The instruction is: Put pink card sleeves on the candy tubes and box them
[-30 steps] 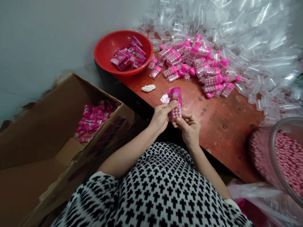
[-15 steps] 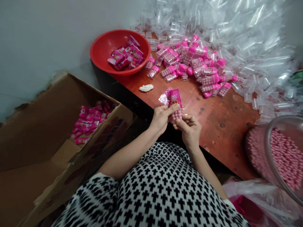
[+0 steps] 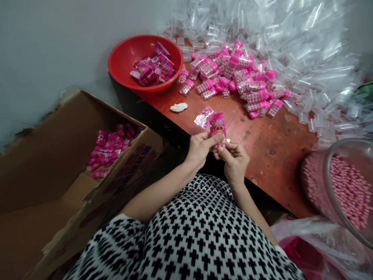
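Note:
My left hand (image 3: pixel 199 147) and my right hand (image 3: pixel 234 160) meet at the near edge of the brown table (image 3: pixel 271 144). Together they pinch a small clear bottle of pink candy balls with a pink printed sleeve (image 3: pixel 218 126) over most of it. The left thumb presses on the sleeve's lower part, and the right fingers close round the bottle's bottom end. A few clear wrappers (image 3: pixel 204 116) lie on the table just beyond the hands.
A red bowl (image 3: pixel 128 54) of pink sleeves stands at the table's far left corner. Filled pink-capped bottles (image 3: pixel 239 83) lie heaped beside a big pile of empty clear bottles (image 3: pixel 294 42). A clear jar of pink candy (image 3: pixel 346 190) is at right. A cardboard box (image 3: pixel 58 155) holds finished packs (image 3: pixel 109 149).
The pink sleeve has slid further down over the bottle, hiding more of the candy. The hands stay together; the view has shifted slightly.

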`<state>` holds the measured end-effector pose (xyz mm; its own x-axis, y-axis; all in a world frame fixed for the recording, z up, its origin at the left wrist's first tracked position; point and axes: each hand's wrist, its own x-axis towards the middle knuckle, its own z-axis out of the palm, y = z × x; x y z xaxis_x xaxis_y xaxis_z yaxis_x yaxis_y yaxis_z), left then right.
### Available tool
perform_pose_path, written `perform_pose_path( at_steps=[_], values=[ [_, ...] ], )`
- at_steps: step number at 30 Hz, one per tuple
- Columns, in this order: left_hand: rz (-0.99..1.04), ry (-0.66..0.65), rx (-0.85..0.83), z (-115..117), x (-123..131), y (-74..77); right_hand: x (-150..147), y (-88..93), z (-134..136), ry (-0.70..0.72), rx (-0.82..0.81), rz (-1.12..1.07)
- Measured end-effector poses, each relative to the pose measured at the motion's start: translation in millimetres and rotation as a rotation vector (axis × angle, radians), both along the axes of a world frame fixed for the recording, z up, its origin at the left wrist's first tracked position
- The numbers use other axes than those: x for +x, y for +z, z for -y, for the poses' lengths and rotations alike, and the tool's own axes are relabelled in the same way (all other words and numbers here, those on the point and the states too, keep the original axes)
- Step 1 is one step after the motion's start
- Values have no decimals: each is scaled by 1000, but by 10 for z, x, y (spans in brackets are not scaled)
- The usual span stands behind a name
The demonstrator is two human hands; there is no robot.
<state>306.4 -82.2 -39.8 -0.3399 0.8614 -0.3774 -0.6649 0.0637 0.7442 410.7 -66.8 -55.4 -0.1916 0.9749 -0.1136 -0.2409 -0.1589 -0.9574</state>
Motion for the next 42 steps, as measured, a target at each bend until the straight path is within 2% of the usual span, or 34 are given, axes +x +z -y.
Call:
perform_pose_path(
  at_steps=[5, 9, 11, 13, 15, 16, 17, 18, 20, 22, 24, 25, 27, 29, 32, 36, 39, 42],
  values=[
    [127, -67, -3, 105, 72, -126, -2, -141, -141, 117, -113, -86],
    [177, -129, 44, 214, -104, -144, -104, -133, -219, 278, -99, -30],
    [143, 7, 63, 329, -305, -94, -165, -100, -235, 348, -68, -9],
    [60, 294, 95, 471, -572, -37, -190, -76, -258, 378, -43, -8],
    [-62, 585, 114, 577, -841, -23, -167, -75, -301, 347, -24, -5],
    [-127, 659, 112, 592, -950, -46, -141, -84, -329, 317, -17, 1],
    [-202, 675, 97, 571, -1028, -92, -112, -97, -357, 289, -14, 10],
    [-300, 646, 75, 511, -1072, -157, -83, -111, -383, 266, -13, 19],
    [-610, 490, 49, 286, -1062, -322, -35, -135, -415, 241, -20, 44],
    [-1076, 266, 60, -23, -968, -480, -6, -145, -413, 246, -25, 74],
    [-1460, 98, 11, -320, -856, -591, 17, -146, -389, 263, -27, 108],
    [-1591, 18, -29, -437, -811, -628, 31, -145, -377, 270, -27, 124],
    [-1721, -72, -104, -591, -755, -677, 68, -143, -368, 270, -31, 154],
    [-1712, -77, -122, -651, -743, -714, 106, -139, -391, 261, -28, 169],
    [-1579, 0, -65, -648, -762, -764, 117, -135, -491, 277, 3, 187],
    [-1373, 99, 36, -584, -719, -769, -38, -169, -698, 237, 58, 200],
    [-1231, 111, 127, -489, -578, -668, -207, -210, -846, 190, 10, 138],
    [-1065, 121, 192, -371, -427, -495, -281, -202, -970, 232, -29, 103]
  ],
)
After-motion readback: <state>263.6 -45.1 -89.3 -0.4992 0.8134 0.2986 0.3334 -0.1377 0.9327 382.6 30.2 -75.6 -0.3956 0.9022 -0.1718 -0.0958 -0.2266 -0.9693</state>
